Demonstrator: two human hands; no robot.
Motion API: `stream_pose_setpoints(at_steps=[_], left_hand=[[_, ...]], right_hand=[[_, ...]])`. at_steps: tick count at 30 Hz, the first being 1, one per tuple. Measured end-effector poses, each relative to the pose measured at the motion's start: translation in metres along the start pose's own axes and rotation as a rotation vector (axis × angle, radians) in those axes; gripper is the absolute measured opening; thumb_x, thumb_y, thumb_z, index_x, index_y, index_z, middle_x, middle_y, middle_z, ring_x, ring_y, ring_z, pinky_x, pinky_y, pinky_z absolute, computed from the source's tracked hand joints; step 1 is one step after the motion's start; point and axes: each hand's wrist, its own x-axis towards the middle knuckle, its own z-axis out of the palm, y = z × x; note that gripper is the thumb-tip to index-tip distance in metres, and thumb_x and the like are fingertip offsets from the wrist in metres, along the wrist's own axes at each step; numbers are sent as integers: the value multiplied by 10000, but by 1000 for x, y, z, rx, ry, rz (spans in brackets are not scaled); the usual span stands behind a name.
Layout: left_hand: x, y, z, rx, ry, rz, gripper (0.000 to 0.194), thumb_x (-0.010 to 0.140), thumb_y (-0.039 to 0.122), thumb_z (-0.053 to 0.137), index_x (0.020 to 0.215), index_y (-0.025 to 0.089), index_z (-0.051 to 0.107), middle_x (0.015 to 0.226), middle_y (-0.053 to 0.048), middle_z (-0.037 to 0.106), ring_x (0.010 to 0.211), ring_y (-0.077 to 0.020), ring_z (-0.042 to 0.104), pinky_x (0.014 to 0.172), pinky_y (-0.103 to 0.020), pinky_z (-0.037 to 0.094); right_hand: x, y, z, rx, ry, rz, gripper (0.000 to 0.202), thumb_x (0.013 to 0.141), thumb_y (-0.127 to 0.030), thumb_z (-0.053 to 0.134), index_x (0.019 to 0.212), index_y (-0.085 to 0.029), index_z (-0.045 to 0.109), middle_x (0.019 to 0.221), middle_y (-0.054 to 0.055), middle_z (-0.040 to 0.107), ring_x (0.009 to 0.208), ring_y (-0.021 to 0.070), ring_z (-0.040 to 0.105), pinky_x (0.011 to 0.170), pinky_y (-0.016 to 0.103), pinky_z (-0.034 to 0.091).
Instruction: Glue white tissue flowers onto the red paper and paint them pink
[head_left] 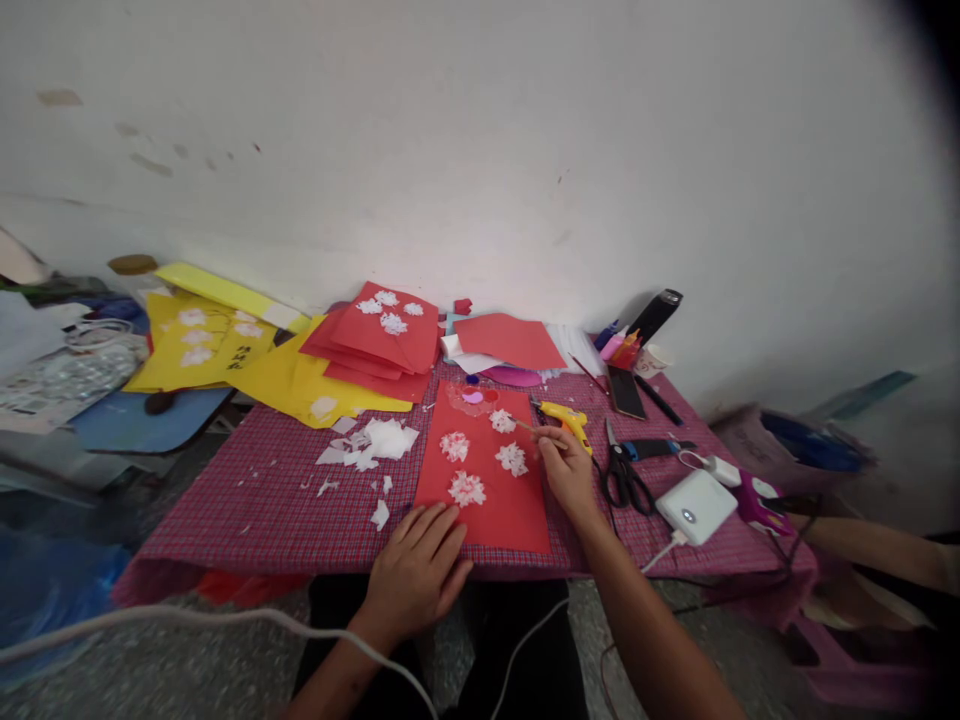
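A red paper sheet (480, 528) lies on the table in front of me, with several crumpled white paper flowers stuck on it; some show pink tints. My right hand (568, 472) pinches a thin paintbrush (528, 428), its tip at the upper right flower (502, 421). The bristles are too small to make out. Flat at the sheet's lower left edge rests my left hand (420, 562), fingers stretched out and holding nothing. A clear palette (455, 401) with pink and red paint sits on the sheet's top end.
Torn white paper (386, 438) is scattered on the left. Behind it are stacked red sheets (367, 350) and yellow sheets (300, 385). To the right lie a yellow glue gun (568, 418), black scissors (622, 478) and a white power bank (697, 507) with cables. Another person's arm (870, 545) shows at far right.
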Motion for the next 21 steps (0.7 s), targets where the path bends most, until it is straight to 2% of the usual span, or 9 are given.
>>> stream_pose_setpoints(at_steps=[16, 21], left_hand=[[1, 0, 0, -15, -2, -14, 296, 938, 333, 599, 1184, 205, 704, 1292, -93, 702, 1217, -285, 634, 1061, -482, 497], [3, 2, -6, -63, 17, -31, 267, 937, 303, 597, 1162, 203, 699, 1280, -95, 700, 1212, -279, 629, 1060, -490, 495]], right_hand=[[6, -1, 4, 16, 10, 20, 254, 885, -415, 624, 980, -196, 712, 867, 47, 721, 650, 173, 604, 594, 288, 492], [6, -7, 4, 24, 12, 6, 249, 901, -401, 617, 988, -187, 709, 870, 46, 714, 664, 168, 599, 621, 289, 491]])
